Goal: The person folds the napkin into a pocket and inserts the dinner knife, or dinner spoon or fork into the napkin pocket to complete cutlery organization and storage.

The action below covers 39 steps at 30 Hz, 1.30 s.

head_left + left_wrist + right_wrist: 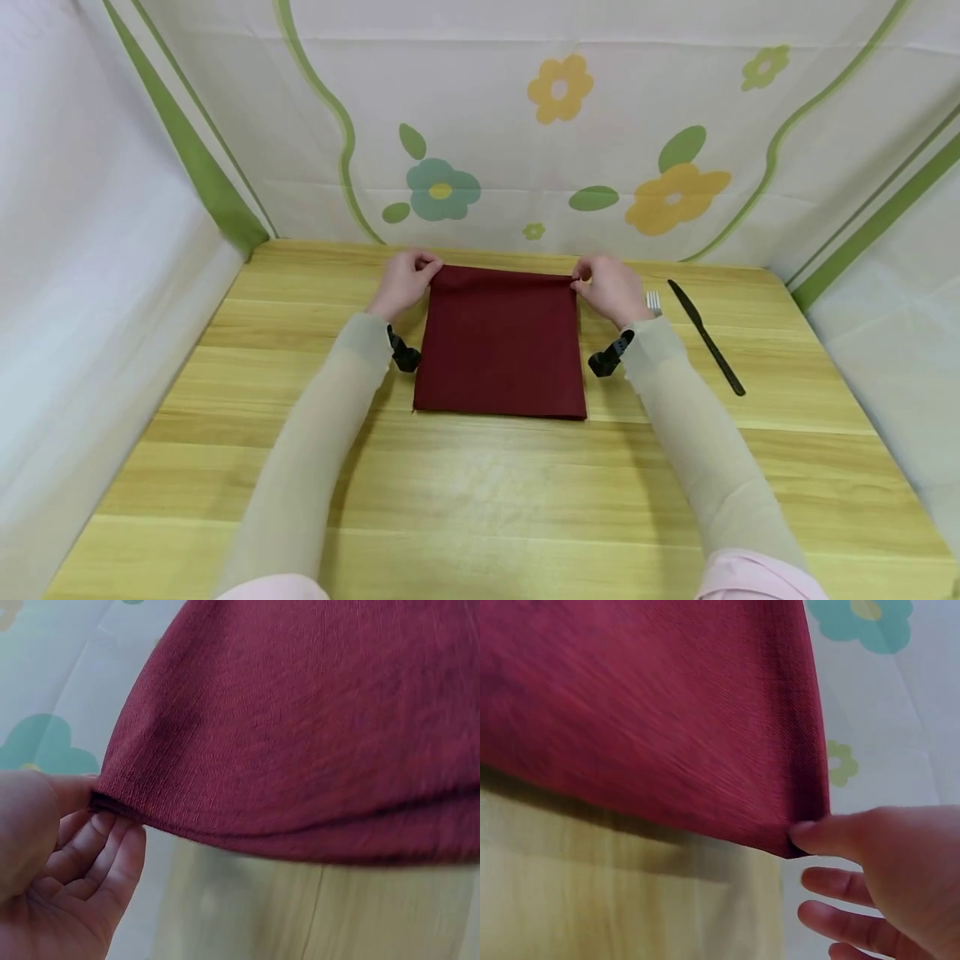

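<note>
A dark red cloth [501,350], folded to a rough square, lies in the middle of the wooden table. My left hand [405,282] pinches its far left corner, and my right hand [611,290] holds the far right corner. In the left wrist view the left hand [71,862] has the layered corner of the cloth [285,735] between thumb and fingers. The right wrist view has the thumb of the right hand [885,877] on the cloth corner [667,727], the other fingers spread below.
A black knife [705,336] lies to the right of the right hand. The tines of a fork [653,301] show beside the right wrist, its remainder hidden by the arm. A flowered white curtain [510,125] hangs behind the wooden table [465,492].
</note>
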### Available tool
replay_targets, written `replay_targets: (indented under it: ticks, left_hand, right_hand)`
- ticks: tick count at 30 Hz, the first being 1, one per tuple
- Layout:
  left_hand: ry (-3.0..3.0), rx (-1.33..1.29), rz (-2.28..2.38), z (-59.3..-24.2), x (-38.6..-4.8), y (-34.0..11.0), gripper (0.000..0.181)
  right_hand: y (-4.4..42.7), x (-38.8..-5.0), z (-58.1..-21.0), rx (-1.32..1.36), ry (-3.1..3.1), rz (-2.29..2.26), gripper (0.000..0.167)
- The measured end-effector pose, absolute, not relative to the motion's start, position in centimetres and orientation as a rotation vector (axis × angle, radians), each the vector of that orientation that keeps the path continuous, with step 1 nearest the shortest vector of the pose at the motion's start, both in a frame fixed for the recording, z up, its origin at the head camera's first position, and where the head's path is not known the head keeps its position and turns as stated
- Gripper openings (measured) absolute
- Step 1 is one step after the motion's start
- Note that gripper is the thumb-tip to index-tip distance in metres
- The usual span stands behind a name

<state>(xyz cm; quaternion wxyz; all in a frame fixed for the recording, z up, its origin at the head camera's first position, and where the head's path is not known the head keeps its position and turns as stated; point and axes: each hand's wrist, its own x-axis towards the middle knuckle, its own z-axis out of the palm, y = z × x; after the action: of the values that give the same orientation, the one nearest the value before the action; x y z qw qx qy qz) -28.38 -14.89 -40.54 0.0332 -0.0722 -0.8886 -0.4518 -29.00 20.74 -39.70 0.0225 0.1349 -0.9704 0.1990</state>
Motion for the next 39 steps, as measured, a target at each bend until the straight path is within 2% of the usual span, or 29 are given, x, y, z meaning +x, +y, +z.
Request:
replay_targets:
  ticks: [7,10,14,22,30,39]
  left_hand:
    - [-2.746,-0.197,-1.414,-41.3,-28.8,-14.5,0.041]
    - [-2.738,-0.230,-1.456,-41.0,-28.3,-14.6,0.045]
    - [-2.699,-0.343,-1.430,-40.3,-26.9,-14.7,0.040]
    - [-2.740,-0.587,-1.380,-39.7,-22.2,-14.8,0.032]
    - [-2.851,-0.788,-1.296,-39.9,-16.9,-15.8,0.028]
    - [-2.959,-0.990,-1.180,-41.2,-13.1,-16.7,0.042]
  right_hand:
    - [20.6,-29.1,-40.5,0.411,-3.019,0.754,0.034]
    - [20.5,-28.8,-40.4,0.429,-3.002,0.803,0.035]
    - [20.4,-27.8,-40.1,0.502,-2.959,0.875,0.035]
    - [21.7,-23.3,-41.0,0.615,-2.938,1.038,0.033]
    - [23.4,-17.9,-41.7,0.812,-2.869,0.983,0.034]
    - [24.1,-13.9,-42.5,0.977,-2.790,1.023,0.050]
